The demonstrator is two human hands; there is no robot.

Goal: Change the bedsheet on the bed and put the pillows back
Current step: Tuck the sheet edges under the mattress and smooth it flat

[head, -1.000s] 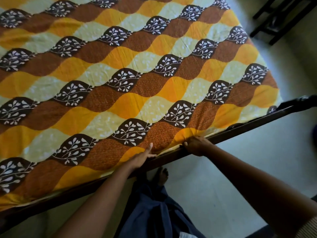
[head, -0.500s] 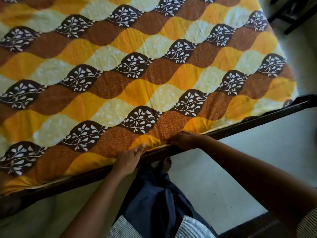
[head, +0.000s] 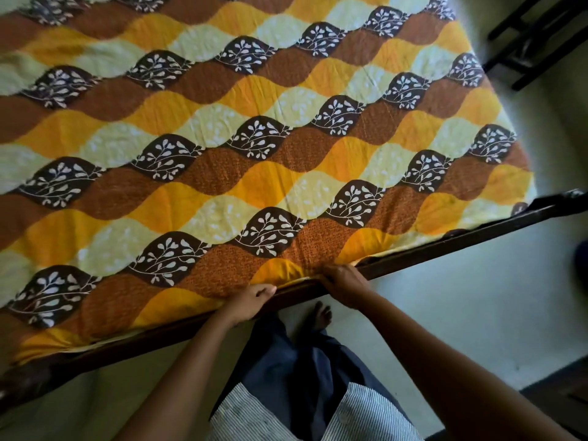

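Observation:
A bedsheet (head: 261, 148) with a wavy yellow, orange and brown pattern and dark leaf motifs covers the whole mattress. Along the near side runs the dark wooden bed frame (head: 445, 246). My left hand (head: 251, 302) grips the sheet's edge at the frame, fingers curled round the fabric. My right hand (head: 342, 281) is just to its right, fingers curled over the sheet's edge where it meets the frame; the fingertips are hidden under the fabric. No pillows are in view.
Pale floor (head: 477, 313) lies on the near side of the bed, with my bare foot (head: 319, 315) by the frame. Dark furniture legs (head: 534, 36) stand at the top right beyond the bed's corner.
Both hands have shifted left along the bed's near edge. My left hand went from straight fingers on the sheet to a curled grip on it.

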